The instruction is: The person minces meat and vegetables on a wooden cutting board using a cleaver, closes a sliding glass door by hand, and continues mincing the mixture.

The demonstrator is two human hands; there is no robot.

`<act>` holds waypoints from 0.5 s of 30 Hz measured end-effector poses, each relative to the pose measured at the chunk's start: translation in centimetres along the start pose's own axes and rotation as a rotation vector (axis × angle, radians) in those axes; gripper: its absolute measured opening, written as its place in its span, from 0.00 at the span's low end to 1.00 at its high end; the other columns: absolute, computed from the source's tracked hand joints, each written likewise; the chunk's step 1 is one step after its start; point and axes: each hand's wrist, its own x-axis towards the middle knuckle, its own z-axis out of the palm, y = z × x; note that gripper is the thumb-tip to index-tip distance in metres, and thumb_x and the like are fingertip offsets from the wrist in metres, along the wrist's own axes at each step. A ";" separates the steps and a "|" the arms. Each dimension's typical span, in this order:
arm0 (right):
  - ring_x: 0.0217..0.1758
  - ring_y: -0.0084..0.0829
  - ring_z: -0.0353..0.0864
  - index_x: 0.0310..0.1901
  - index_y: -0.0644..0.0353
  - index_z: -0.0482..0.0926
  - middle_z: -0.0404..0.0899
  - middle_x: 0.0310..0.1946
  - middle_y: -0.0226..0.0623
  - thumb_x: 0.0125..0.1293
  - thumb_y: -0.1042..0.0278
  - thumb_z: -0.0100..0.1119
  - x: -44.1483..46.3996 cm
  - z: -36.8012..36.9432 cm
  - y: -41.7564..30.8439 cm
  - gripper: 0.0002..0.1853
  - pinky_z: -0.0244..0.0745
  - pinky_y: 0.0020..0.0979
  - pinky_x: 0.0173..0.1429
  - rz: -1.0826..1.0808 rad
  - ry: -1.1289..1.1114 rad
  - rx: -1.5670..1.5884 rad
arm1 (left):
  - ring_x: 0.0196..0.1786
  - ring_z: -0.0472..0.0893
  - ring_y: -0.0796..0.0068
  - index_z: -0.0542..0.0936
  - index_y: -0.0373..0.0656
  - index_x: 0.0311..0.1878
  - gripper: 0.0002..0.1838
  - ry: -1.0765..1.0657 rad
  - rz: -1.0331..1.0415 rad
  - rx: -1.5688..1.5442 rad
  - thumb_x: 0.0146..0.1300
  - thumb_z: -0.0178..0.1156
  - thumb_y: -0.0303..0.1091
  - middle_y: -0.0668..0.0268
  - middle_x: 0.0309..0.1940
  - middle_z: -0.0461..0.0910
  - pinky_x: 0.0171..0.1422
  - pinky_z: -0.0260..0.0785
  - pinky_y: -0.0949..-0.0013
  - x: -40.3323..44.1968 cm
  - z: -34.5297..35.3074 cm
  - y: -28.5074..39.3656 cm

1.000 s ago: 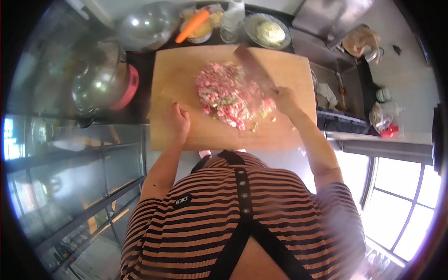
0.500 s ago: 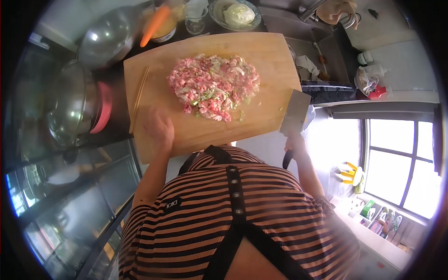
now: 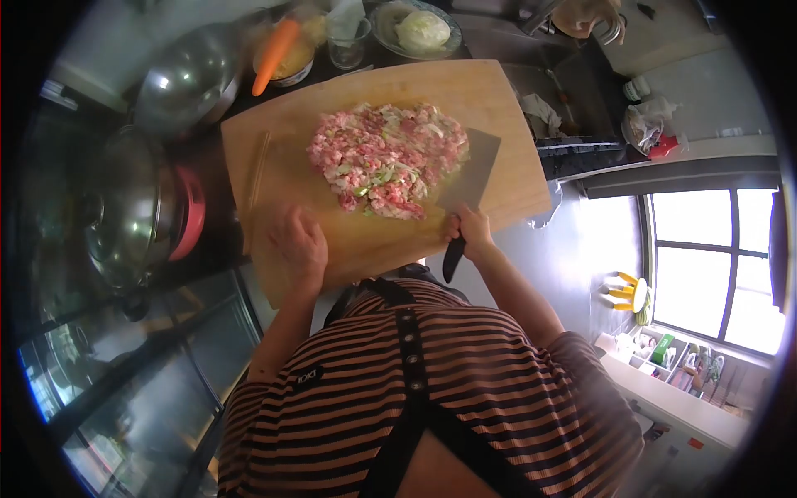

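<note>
The right hand [image 3: 470, 231], right of the frame's centre, was closed around the black handle of the cleaver [image 3: 476, 172]. The handle's end stuck out below the fist, pointing toward the lower edge of the frame, while the broad blade slanted up and to the right. The heap of chopped meat [image 3: 382, 158], flecked with pale green and white bits, lay in the upper middle of the frame, up and to the left of that grip. The blade's left side ran right along the heap's right edge; whether the two touched could not be told.

The left hand [image 3: 299, 241], left of centre, held nothing visible, its fingers loosely parted and a little bent over the lower left of the cutting board [image 3: 501, 104]. The heap was up and to the right of it, well apart from its fingers. A pair of chopsticks [image 3: 260, 170] lay near the board's left edge, just above this hand.

Along the top of the frame were a carrot [image 3: 276, 56], a glass cup [image 3: 347, 53] and a cabbage [image 3: 423, 33] on a plate [image 3: 383, 31].
</note>
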 end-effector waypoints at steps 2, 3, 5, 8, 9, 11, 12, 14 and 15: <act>0.10 0.25 0.62 0.23 0.61 0.69 0.62 0.11 0.30 0.65 0.60 0.52 0.2 2.0 0.1 0.16 0.63 0.31 0.15 -0.032 -0.026 -0.003 | 0.52 0.71 0.55 0.73 0.43 0.46 0.13 -0.020 -0.022 -0.012 0.56 0.53 0.34 0.62 0.54 0.72 0.60 0.57 0.53 0.0 0.0 -0.1; 0.10 0.26 0.63 0.20 0.61 0.68 0.62 0.10 0.31 0.64 0.60 0.52 -0.1 3.0 0.2 0.18 0.63 0.32 0.15 -0.080 0.027 -0.048 | 0.52 0.71 0.55 0.73 0.43 0.45 0.13 -0.029 -0.038 -0.016 0.56 0.53 0.34 0.62 0.53 0.72 0.59 0.57 0.53 0.0 -0.2 0.1; 0.10 0.26 0.65 0.20 0.62 0.68 0.64 0.11 0.32 0.63 0.60 0.53 -0.3 3.8 0.5 0.18 0.64 0.32 0.15 -0.180 0.071 -0.153 | 0.51 0.72 0.55 0.73 0.43 0.45 0.13 -0.036 -0.042 -0.020 0.56 0.53 0.33 0.62 0.53 0.72 0.58 0.58 0.53 0.1 -0.6 0.3; 0.13 0.32 0.71 0.20 0.64 0.69 0.69 0.13 0.39 0.62 0.60 0.52 -0.4 4.2 0.5 0.18 0.68 0.36 0.19 -0.284 0.102 -0.414 | 0.50 0.72 0.55 0.73 0.43 0.44 0.12 -0.017 -0.032 -0.014 0.56 0.52 0.32 0.62 0.52 0.73 0.57 0.59 0.54 0.3 -0.9 0.4; 0.15 0.35 0.74 0.20 0.65 0.69 0.72 0.14 0.42 0.62 0.60 0.52 -0.3 4.2 0.4 0.18 0.69 0.38 0.20 -0.312 0.108 -0.514 | 0.50 0.72 0.55 0.73 0.43 0.44 0.12 -0.007 -0.023 -0.010 0.56 0.52 0.32 0.62 0.51 0.73 0.57 0.59 0.54 0.4 -0.9 0.4; 0.20 0.43 0.77 0.23 0.65 0.71 0.74 0.18 0.49 0.62 0.60 0.51 0.7 4.3 0.8 0.16 0.71 0.42 0.26 -0.563 0.121 -0.794 | 0.50 0.72 0.56 0.74 0.43 0.44 0.11 -0.009 -0.049 -0.020 0.56 0.52 0.32 0.61 0.51 0.74 0.57 0.59 0.54 0.5 -0.9 0.4; 0.23 0.48 0.78 0.25 0.65 0.71 0.76 0.20 0.53 0.62 0.60 0.50 0.6 4.6 0.7 0.16 0.73 0.44 0.28 -0.690 0.127 -0.931 | 0.50 0.72 0.56 0.74 0.43 0.43 0.11 -0.013 -0.064 -0.025 0.56 0.52 0.32 0.61 0.50 0.74 0.57 0.59 0.54 0.4 -0.9 0.5; 0.27 0.52 0.78 0.28 0.64 0.72 0.76 0.22 0.54 0.63 0.61 0.50 0.5 5.2 -0.1 0.14 0.72 0.46 0.32 -0.831 0.112 -1.176 | 0.50 0.72 0.56 0.74 0.43 0.43 0.11 0.010 -0.075 -0.012 0.56 0.52 0.31 0.62 0.50 0.74 0.57 0.59 0.55 0.4 -0.9 0.7; 0.30 0.54 0.78 0.29 0.63 0.73 0.76 0.23 0.55 0.63 0.61 0.49 0.2 5.6 -0.8 0.13 0.72 0.48 0.34 -0.904 0.106 -1.297 | 0.50 0.72 0.57 0.74 0.43 0.43 0.11 0.020 -0.080 -0.006 0.56 0.52 0.31 0.62 0.50 0.74 0.58 0.59 0.55 0.4 -0.8 0.7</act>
